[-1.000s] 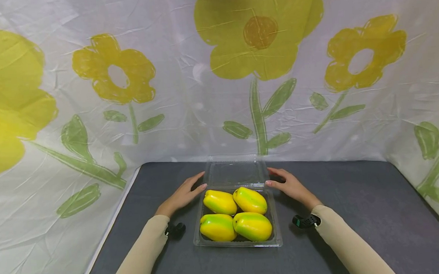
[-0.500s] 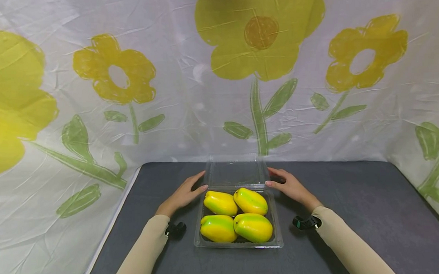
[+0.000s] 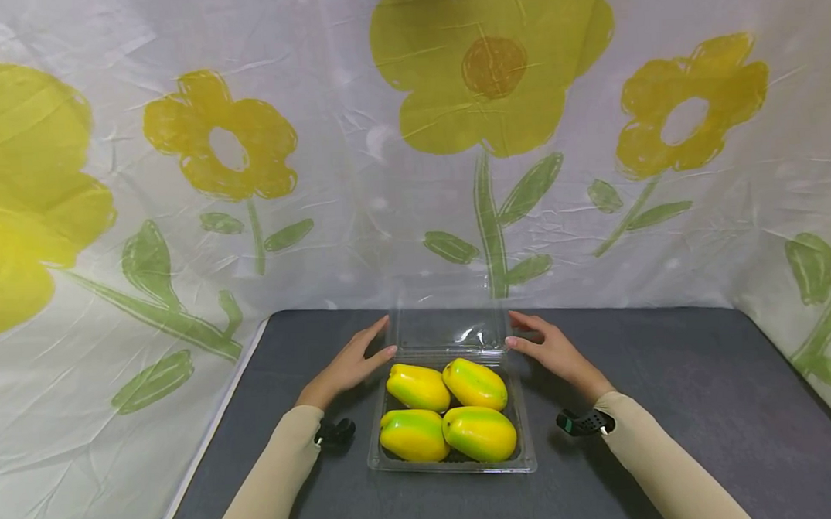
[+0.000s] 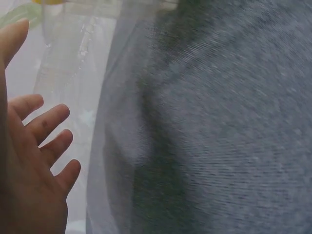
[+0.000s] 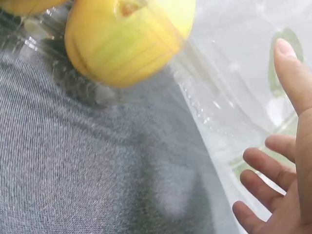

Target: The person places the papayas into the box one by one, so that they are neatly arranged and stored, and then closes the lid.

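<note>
A clear plastic clamshell box (image 3: 452, 470) lies on the dark table, its hinged lid (image 3: 449, 324) tilted up at the back. Several yellow-green, papaya-like fruits (image 3: 480, 435) fill the base in two rows. My left hand (image 3: 346, 363) is at the lid's left edge, thumb and fingers spread, fingertips right at the plastic. Mirroring it, my right hand (image 3: 555, 354) has its spread fingertips at the lid's right edge. The right wrist view shows one fruit (image 5: 122, 48) through the clear wall and the lid (image 5: 214, 97) slanting beside my loosely extended fingers.
Behind the dark table (image 3: 672, 403) hangs a pale curtain (image 3: 342, 177) printed with yellow flowers, close to the lid's far edge. Black wrist straps (image 3: 586, 422) sit at the ends of the beige sleeves (image 3: 664, 458).
The lid has tipped up a little from lying back, its far edge now higher against the curtain. Both hands have shifted slightly with it. The fruits stay in place.
</note>
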`<state>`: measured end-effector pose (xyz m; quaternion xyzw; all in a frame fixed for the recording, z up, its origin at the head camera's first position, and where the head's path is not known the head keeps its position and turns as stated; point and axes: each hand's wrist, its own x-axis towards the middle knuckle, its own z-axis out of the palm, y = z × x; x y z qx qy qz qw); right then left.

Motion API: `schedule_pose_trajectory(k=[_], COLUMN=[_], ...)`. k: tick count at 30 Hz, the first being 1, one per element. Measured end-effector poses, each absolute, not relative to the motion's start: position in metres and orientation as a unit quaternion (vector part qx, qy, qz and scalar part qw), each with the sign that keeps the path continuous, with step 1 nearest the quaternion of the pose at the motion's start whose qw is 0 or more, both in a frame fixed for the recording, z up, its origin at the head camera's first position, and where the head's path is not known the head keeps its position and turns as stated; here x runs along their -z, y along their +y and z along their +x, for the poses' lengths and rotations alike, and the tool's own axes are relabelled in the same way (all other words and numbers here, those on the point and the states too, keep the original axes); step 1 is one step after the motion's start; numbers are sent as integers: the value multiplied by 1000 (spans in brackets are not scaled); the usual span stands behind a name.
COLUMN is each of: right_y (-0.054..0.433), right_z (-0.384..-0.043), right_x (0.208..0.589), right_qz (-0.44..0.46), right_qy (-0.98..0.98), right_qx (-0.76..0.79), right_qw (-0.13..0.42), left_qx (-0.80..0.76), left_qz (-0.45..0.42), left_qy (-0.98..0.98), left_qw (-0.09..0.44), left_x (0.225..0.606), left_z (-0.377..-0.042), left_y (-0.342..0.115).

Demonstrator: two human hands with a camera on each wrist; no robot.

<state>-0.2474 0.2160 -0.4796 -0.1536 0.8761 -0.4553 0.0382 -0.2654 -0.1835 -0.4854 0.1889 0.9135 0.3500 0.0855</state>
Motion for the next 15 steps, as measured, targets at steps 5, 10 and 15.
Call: schedule_pose_trajectory(k=[5,10,15], right_y=[214,212,210], right_z=[-244,-243,-243], right_x=[475,471,467], right_qz=[-156,-155,-144], right_qy=[870,870,872], right_qx=[466,468,468], right_qw=[26,20,15], left_qx=[-352,-356,-371], left_qz=[183,175,172], left_qy=[914,914,909], left_qw=[82,85,81], left_x=[477,472,469], left_z=[-266,-266,-267], left_y=[-181,-179,-177])
